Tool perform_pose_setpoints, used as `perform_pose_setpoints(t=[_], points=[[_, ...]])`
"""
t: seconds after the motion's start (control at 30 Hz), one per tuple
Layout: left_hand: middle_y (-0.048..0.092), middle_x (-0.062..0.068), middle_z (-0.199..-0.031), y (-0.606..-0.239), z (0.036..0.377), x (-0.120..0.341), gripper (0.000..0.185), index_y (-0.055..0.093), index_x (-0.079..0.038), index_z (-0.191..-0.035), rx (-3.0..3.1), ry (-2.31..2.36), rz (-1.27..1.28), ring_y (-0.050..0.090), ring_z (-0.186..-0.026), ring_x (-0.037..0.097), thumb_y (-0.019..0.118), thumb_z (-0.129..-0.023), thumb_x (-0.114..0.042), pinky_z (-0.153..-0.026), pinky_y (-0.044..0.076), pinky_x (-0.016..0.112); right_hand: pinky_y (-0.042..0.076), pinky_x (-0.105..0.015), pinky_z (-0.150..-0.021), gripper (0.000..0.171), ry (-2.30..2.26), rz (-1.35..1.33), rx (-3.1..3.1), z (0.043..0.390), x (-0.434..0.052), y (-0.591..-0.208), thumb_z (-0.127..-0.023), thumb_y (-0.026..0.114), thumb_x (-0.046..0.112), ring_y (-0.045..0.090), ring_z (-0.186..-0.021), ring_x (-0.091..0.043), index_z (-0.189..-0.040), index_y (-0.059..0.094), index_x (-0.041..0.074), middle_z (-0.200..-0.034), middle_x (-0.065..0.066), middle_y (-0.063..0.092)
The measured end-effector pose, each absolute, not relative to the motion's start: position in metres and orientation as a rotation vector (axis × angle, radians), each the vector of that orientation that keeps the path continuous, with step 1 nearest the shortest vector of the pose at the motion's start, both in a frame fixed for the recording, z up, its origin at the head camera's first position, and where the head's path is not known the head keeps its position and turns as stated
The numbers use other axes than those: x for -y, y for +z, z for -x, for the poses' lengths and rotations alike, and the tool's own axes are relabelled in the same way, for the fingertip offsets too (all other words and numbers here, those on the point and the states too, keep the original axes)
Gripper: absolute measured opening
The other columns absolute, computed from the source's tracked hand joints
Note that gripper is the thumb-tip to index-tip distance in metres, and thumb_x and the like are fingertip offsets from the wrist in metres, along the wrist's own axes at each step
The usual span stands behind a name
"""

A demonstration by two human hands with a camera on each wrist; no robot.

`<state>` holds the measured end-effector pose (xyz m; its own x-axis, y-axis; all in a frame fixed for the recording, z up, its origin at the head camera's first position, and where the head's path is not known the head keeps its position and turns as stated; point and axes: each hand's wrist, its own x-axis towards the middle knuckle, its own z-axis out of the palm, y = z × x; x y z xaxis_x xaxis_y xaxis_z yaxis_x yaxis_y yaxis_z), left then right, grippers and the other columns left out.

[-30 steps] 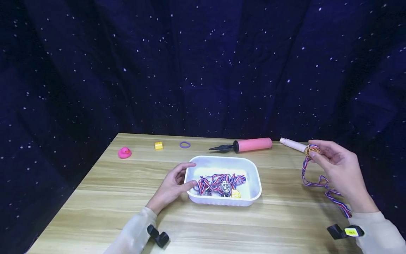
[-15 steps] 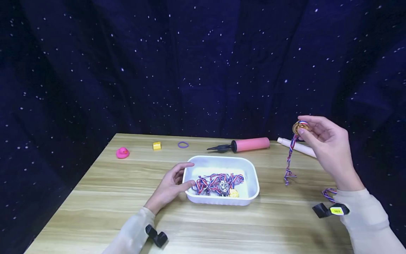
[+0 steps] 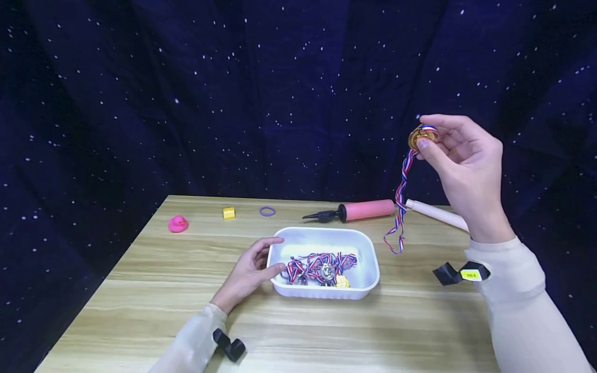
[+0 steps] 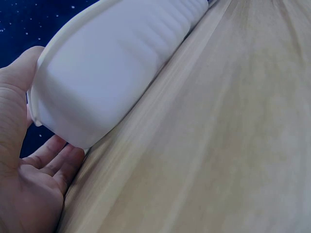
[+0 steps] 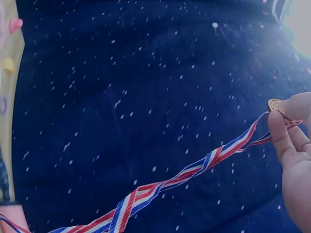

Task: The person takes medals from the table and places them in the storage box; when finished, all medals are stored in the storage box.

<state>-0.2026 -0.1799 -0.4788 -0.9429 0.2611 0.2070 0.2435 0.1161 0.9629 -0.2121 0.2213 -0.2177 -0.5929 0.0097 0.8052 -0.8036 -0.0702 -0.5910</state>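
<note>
Right hand point(image 3: 466, 155), pinching the gold medal point(image 3: 422, 137), has risen; its ribbon point(image 3: 401, 207) now hangs clear above the table; I keep my left hand point(image 3: 252, 269) relaxed against the white tray point(image 3: 370, 259), ready for deposit

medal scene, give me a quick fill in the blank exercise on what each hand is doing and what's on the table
1. The right hand pinches a gold medal whose ribbon is red, white and ____.
2. The left hand rests against a white ____ that holds more medals.
3. At the table's far left corner sits a pink toy ____.
4. Between the yellow block and the pink pump lies a ____ ring.

Missing words: blue; tray; duck; purple
</note>
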Motion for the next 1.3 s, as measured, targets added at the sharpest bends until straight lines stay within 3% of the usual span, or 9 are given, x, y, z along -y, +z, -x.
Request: perform_pose_setpoints(t=[0.3, 0.7, 0.87, 1.07, 1.3], points=[[0.064, 0.022, -0.15, -0.478, 0.203, 0.18, 0.065, 0.061, -0.019, -0.155, -2.343, 2.002, -0.516, 0.063, -0.138, 0.04, 0.087, -0.096, -0.01, -0.121, 0.05, 0.049, 0.066, -0.024, -0.082, 0.032, 1.676, -0.928, 1.668, 0.214, -0.197, -0.218, -0.096, 0.077, -0.014, 0.076, -0.087, -0.019, -0.128, 0.074, -0.013, -0.106, -0.017, 0.079], [0.064, 0.02, -0.15, -0.478, 0.203, 0.18, 0.065, 0.062, -0.018, -0.155, -2.346, 2.001, -0.507, 0.063, -0.138, 0.039, 0.087, -0.096, -0.008, -0.12, 0.052, 0.045, 0.065, -0.021, -0.082, 0.031, 1.75, -0.868, 1.982, 0.222, -0.182, -0.288, -0.103, 0.073, -0.008, 0.074, -0.093, -0.014, -0.133, 0.073, -0.005, -0.105, -0.007, 0.077], [0.064, 0.021, -0.15, -0.478, 0.203, 0.18, 0.064, 0.062, -0.017, -0.154, -2.334, 2.015, -0.517, 0.063, -0.138, 0.041, 0.087, -0.096, -0.008, -0.121, 0.051, 0.049, 0.062, -0.018, -0.082, 0.031, 1.713, -0.796, 2.09, 0.222, -0.18, -0.314, -0.104, 0.073, -0.006, 0.072, -0.094, -0.011, -0.135, 0.073, -0.004, -0.106, -0.002, 0.078], [0.064, 0.023, -0.15, -0.479, 0.203, 0.18, 0.064, 0.061, -0.016, -0.155, -2.333, 2.015, -0.519, 0.063, -0.137, 0.042, 0.086, -0.096, -0.008, -0.12, 0.052, 0.051, 0.066, -0.024, -0.086, 0.034, 1.806, -0.77, 2.125, 0.219, -0.179, -0.337, -0.103, 0.071, -0.01, 0.075, -0.094, -0.012, -0.137, 0.068, -0.009, -0.109, -0.005, 0.078], [0.063, 0.023, -0.151, -0.48, 0.204, 0.18, 0.064, 0.061, -0.014, -0.155, -2.337, 2.011, -0.526, 0.063, -0.138, 0.042, 0.086, -0.097, -0.008, -0.122, 0.05, 0.055, 0.068, -0.029, -0.083, 0.035, 1.857, -0.721, 2.186, 0.22, -0.179, -0.36, -0.1, 0.071, -0.014, 0.076, -0.089, -0.014, -0.135, 0.064, -0.01, -0.106, -0.012, 0.076]])
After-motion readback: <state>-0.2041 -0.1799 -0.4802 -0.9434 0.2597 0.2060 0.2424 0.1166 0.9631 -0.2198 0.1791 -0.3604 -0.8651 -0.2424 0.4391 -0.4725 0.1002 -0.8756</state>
